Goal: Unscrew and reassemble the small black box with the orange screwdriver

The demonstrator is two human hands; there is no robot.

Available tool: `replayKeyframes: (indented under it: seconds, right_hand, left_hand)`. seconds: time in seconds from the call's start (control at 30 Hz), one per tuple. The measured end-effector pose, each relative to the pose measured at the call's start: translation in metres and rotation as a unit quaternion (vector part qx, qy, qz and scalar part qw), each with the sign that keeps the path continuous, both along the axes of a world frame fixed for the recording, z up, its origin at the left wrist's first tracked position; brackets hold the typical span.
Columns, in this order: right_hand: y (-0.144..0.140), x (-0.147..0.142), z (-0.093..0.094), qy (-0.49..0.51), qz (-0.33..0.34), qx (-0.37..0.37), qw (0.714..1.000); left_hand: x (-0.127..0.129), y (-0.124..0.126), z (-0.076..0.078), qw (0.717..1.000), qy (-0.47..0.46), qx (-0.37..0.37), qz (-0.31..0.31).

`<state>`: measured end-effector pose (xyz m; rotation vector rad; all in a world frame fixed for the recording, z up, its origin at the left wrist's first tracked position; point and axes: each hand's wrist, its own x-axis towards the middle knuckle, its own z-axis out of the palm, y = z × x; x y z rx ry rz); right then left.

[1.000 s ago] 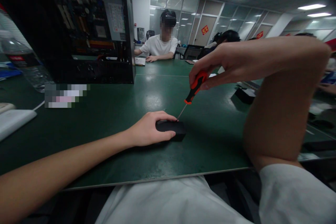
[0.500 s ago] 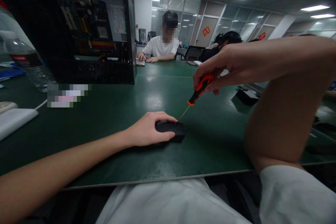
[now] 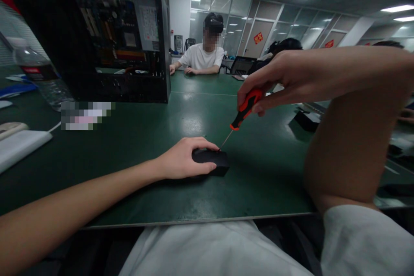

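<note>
My left hand [image 3: 181,158] grips a small black box-shaped block [image 3: 221,164] on the green table, thumb on its near side and fingers along the far side. What the block is, I cannot make out. My right hand [image 3: 267,84] is closed round the red and black handle of a screwdriver [image 3: 243,114]. The screwdriver slants down to the left, and its thin shaft meets the far top edge of the block by my left fingertips. Whether a screw sits under the tip is too small to tell.
An open black computer case [image 3: 129,82] stands at the left on the green table [image 3: 190,202]. Near it are a plastic bottle [image 3: 40,73] and a white device [image 3: 22,148]. A black box [image 3: 305,120] lies to the right. Across the table sits a person [image 3: 205,58] in white.
My view has shifted slightly, so the background sits a little to the right. Both hands keep their hold, with the screwdriver at the block. The person opposite has moved a hand leftward.
</note>
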<state>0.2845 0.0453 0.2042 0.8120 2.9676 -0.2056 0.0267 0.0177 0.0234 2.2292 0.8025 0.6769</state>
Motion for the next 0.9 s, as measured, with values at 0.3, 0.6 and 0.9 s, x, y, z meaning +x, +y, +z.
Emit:
replayKeyframes:
  seconds: [0.3,0.6,0.9]
  right_hand:
    - [0.004,-0.004,-0.002,-0.005,0.01,-0.011,1.0]
    - [0.007,-0.023,-0.008,0.014,-0.027,-0.006,1.0]
    - [0.005,-0.02,-0.005,0.008,-0.001,-0.018,1.0]
  left_hand:
    - [-0.002,-0.001,0.002,1.0,0.004,0.011,-0.003]
    - [-0.002,0.0,0.003,1.0,0.008,0.01,-0.009]
    - [-0.001,0.002,0.003,1.0,0.011,0.016,-0.012]
